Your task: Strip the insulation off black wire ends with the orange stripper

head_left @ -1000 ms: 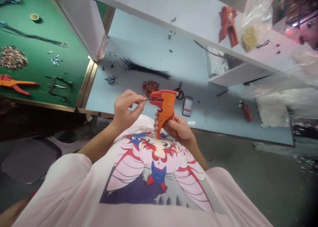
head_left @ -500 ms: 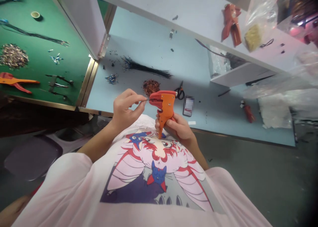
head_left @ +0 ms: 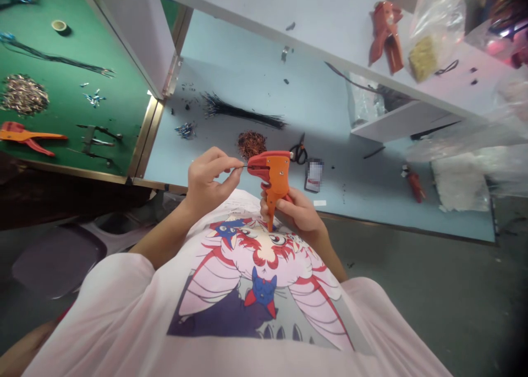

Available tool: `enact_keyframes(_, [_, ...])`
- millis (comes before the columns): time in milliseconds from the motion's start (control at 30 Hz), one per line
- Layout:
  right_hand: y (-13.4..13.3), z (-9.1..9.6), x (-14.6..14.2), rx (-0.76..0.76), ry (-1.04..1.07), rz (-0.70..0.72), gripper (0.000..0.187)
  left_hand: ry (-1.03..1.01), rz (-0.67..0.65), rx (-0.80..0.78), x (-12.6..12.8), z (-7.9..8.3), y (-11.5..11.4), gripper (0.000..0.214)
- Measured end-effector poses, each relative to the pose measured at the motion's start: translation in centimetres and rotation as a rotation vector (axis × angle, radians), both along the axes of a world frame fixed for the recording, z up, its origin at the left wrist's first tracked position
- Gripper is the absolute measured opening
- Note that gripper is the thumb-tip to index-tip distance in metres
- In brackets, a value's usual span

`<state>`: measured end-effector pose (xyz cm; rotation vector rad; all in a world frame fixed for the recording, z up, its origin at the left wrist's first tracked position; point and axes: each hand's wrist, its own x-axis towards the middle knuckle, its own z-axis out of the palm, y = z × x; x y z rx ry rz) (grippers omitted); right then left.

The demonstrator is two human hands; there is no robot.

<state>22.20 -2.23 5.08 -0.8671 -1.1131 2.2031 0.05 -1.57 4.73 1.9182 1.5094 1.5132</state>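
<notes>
My left hand [head_left: 208,180] pinches a thin black wire [head_left: 242,167] between thumb and fingers, its end fed into the jaws of an orange wire stripper [head_left: 272,178]. My right hand [head_left: 297,211] is wrapped round the stripper's handles, squeezing them together just above my chest. Both hands hover in front of the light blue bench [head_left: 256,91].
On the bench lie a bundle of black wires [head_left: 243,113], a pile of copper-coloured scraps [head_left: 251,143], small scissors [head_left: 297,153] and a phone [head_left: 314,175]. A shelf above holds a second red stripper [head_left: 385,33]. The green table [head_left: 103,58] to the left carries wires, metal parts and another orange stripper [head_left: 27,138].
The stripper's handles have closed in my right hand and the tool has tipped slightly more upright. My left hand keeps the wire in place.
</notes>
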Motion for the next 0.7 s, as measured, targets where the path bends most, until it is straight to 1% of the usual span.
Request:
enact_keyframes(133, [0.00,0.05,-0.18,-0.011,-0.005,-0.012,0.035,0.018,-0.039,0.065,-0.15,-0.09,0.11,0.009])
enact_keyframes(200, [-0.01,-0.02,-0.32,-0.018,-0.001,0.003,0.031,0.034,-0.061,0.093,-0.20,-0.10,0.14,0.007])
enact_keyframes(333, [-0.15,-0.37,-0.42,-0.006,0.017,0.046,0.024,0.097,-0.066,0.063,-0.28,-0.13,0.02,0.003])
enact_keyframes(433, [-0.30,-0.48,-0.30,0.001,0.011,0.054,0.024,0.114,-0.072,0.056,-0.30,-0.14,-0.10,0.003])
enact_keyframes(567, [-0.42,-0.37,-0.13,-0.012,-0.001,0.060,0.025,0.107,-0.086,0.094,-0.34,-0.30,-0.11,0.003])
enact_keyframes(700, [-0.44,-0.31,-0.13,-0.024,0.002,0.056,0.026,0.139,-0.057,0.176,-0.47,-0.77,-0.16,0.007])
